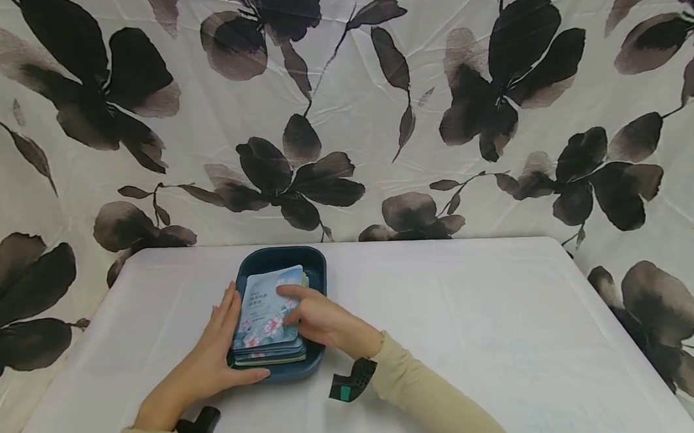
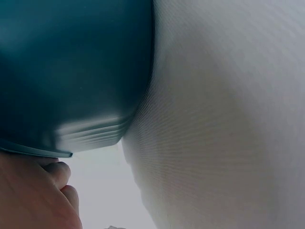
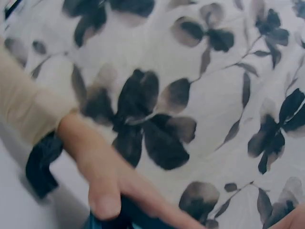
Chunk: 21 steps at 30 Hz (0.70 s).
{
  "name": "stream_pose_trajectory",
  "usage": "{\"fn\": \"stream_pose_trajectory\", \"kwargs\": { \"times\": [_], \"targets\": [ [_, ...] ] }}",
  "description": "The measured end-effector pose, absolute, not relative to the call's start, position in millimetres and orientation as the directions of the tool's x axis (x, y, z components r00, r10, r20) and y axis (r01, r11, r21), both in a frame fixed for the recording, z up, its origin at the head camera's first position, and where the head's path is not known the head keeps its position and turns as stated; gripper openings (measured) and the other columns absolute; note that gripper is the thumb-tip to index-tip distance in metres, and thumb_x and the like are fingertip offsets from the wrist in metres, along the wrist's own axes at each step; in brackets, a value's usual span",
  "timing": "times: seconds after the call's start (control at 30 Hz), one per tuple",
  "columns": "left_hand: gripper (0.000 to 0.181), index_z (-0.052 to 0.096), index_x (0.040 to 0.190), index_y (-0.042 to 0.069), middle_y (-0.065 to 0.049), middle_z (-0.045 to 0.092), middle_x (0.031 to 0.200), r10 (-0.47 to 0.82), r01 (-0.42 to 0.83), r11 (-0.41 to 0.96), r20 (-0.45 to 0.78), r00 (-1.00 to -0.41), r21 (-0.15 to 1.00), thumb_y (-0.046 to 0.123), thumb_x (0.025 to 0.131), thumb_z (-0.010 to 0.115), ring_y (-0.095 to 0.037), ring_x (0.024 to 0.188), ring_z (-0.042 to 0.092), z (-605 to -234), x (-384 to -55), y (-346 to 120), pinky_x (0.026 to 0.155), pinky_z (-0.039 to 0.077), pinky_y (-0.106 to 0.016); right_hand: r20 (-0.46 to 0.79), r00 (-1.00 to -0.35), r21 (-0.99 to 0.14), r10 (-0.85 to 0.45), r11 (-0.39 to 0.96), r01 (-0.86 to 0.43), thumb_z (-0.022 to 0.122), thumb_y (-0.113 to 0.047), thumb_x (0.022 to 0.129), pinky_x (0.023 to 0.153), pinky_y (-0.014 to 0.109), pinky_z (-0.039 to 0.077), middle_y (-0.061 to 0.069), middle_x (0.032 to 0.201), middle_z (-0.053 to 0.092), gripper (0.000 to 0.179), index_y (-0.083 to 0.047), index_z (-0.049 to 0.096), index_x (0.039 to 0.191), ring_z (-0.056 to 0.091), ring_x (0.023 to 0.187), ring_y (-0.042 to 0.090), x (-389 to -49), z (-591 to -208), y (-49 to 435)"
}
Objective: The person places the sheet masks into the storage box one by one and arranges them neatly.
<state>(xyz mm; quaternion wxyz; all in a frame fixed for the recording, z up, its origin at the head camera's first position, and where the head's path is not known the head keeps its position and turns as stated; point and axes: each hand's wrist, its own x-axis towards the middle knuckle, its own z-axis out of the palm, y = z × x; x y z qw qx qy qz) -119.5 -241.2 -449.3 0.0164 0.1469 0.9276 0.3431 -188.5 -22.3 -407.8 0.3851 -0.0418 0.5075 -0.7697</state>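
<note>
A dark teal plastic tray [image 1: 281,254] holds a stack of flat light-blue packets [image 1: 264,315] printed with pink flowers and small text. My left hand [image 1: 210,358] rests against the tray, its fingers stretched along the left side and its thumb along the near rim. In the left wrist view the tray's outer wall [image 2: 76,81] fills the upper left, with part of a hand [image 2: 35,195] under its rim. My right hand [image 1: 325,319] reaches over the tray's right side. Its index finger and thumb touch the top packet, while the other fingers fold beneath the palm.
The tray stands on a white-covered table [image 1: 446,316], toward its left. Behind the table hangs a white cloth [image 1: 335,223] with dark flowers. Small black wrist devices [image 1: 199,425] sit at both wrists, close to the tabletop.
</note>
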Motion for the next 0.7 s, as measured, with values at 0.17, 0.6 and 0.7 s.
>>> {"fn": "stream_pose_trajectory", "kwargs": {
  "times": [0.17,0.6,0.7],
  "targets": [
    [0.135,-0.006,0.159,0.01,-0.006,-0.017,0.165,0.293,0.277,0.715,0.085,-0.952,0.641,0.051,0.069,0.086,-0.046,0.148,-0.009,-451,-120,-241,0.117,-0.002,-0.062,-0.352,-0.717,-0.798,-0.602,-0.208,0.566,0.04,0.019,0.09,0.117,0.049,0.026,0.017,0.159,0.02,0.068,0.001,0.027,0.154,0.029,0.143,0.033,-186,-401,-22],
    [0.136,-0.006,0.159,0.006,-0.013,-0.014,0.165,0.305,0.292,0.741,0.084,-0.948,0.604,0.054,0.069,0.085,-0.039,0.15,-0.009,-447,-120,-238,0.119,-0.007,-0.053,-0.336,-0.783,-0.85,-0.524,-0.19,0.492,0.047,0.013,0.089,0.121,0.05,0.0,0.016,0.165,-0.005,0.068,0.002,0.028,0.154,-0.003,0.151,0.036,-180,-381,-3],
    [0.138,-0.006,0.158,0.005,-0.012,-0.015,0.165,0.314,0.3,0.758,0.079,-0.946,0.58,0.057,0.068,0.084,-0.036,0.15,-0.009,-444,-120,-238,0.119,-0.009,-0.05,-0.322,-0.784,-0.866,-0.531,-0.168,0.471,0.048,0.01,0.092,0.121,0.05,0.002,0.015,0.165,-0.002,0.065,0.002,0.03,0.153,0.0,0.151,0.035,-178,-374,7]
  ]
}}
